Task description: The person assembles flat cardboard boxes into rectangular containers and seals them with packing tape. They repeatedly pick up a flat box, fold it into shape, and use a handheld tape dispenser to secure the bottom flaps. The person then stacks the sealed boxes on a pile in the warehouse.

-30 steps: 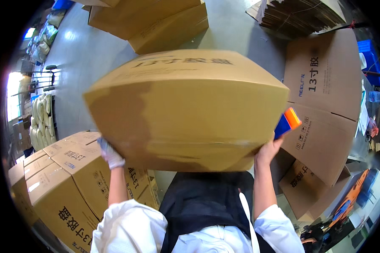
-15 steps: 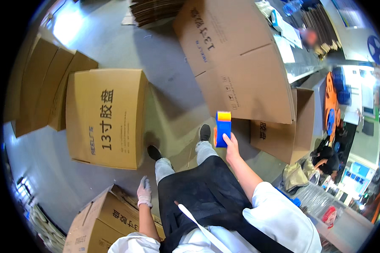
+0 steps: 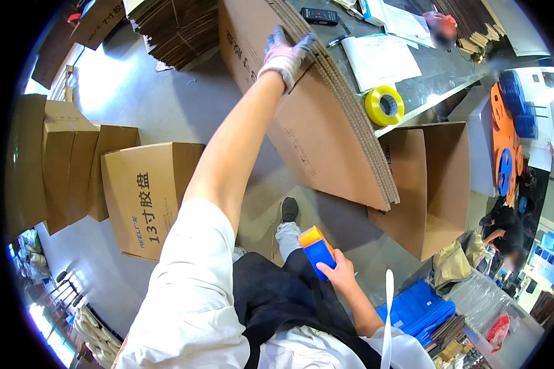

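Observation:
My left hand (image 3: 282, 58), in a pale glove with grey fingertips, reaches far forward. Its fingers hook over the top edge of flattened cardboard boxes (image 3: 317, 144), several sheets leaning on edge against the table. How many sheets it grips I cannot tell. My bare right hand (image 3: 341, 274) holds a blue and orange tape dispenser (image 3: 317, 252) low in front of my apron, clear of the cardboard. A roll of yellow-rimmed clear tape (image 3: 384, 105) rests at the table's near edge, beside the sheets.
On the grey table (image 3: 440, 77) lie papers (image 3: 381, 61) and a black handheld device (image 3: 319, 16). An open carton (image 3: 446, 184) stands to the right of the sheets. Closed cartons (image 3: 144, 212) stand at the left. Blue plastic crates (image 3: 415, 310) are at the lower right; a person (image 3: 505, 234) works farther right.
My left hand has risen from low at my left side to the top of the cardboard sheets, now tilted edge-up. The tape dispenser has come lower and nearer my body.

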`<state>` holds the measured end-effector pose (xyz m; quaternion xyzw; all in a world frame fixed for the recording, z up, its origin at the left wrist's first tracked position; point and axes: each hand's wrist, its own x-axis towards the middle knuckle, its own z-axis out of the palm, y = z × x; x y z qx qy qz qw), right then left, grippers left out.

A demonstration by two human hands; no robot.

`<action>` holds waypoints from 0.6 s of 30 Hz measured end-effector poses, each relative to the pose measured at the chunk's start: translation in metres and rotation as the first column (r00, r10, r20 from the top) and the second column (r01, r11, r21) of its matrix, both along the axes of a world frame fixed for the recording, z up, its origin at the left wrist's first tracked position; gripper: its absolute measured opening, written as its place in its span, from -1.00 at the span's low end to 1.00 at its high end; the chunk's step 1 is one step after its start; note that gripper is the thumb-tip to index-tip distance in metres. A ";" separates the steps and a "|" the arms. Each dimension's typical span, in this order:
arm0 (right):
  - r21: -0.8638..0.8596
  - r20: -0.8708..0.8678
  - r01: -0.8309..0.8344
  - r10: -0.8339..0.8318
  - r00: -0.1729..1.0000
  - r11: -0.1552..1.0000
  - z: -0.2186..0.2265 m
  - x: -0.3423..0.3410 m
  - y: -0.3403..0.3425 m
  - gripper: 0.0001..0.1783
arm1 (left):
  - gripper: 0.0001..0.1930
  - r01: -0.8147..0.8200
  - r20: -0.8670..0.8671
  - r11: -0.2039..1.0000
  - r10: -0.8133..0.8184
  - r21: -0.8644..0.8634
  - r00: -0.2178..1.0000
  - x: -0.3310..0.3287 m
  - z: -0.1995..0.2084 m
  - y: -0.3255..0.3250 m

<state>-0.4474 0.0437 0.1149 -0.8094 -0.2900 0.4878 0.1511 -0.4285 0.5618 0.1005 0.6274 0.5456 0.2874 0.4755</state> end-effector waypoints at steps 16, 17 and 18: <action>0.767 0.270 -0.167 -0.076 0.960 0.619 0.116 0.048 0.144 -0.61 | -0.35 -0.041 -0.504 0.965 -0.100 -0.260 0.858 -0.094 0.009 0.001; 0.671 0.525 -0.357 -0.077 0.847 0.650 0.110 0.036 0.154 -0.63 | -0.38 0.050 -0.521 0.969 -0.174 -0.243 0.836 -0.107 0.008 -0.004; 0.580 0.665 -0.468 -0.057 0.744 0.667 0.103 0.023 0.163 -0.67 | -0.41 0.132 -0.547 0.965 -0.237 -0.226 0.803 -0.128 -0.001 -0.007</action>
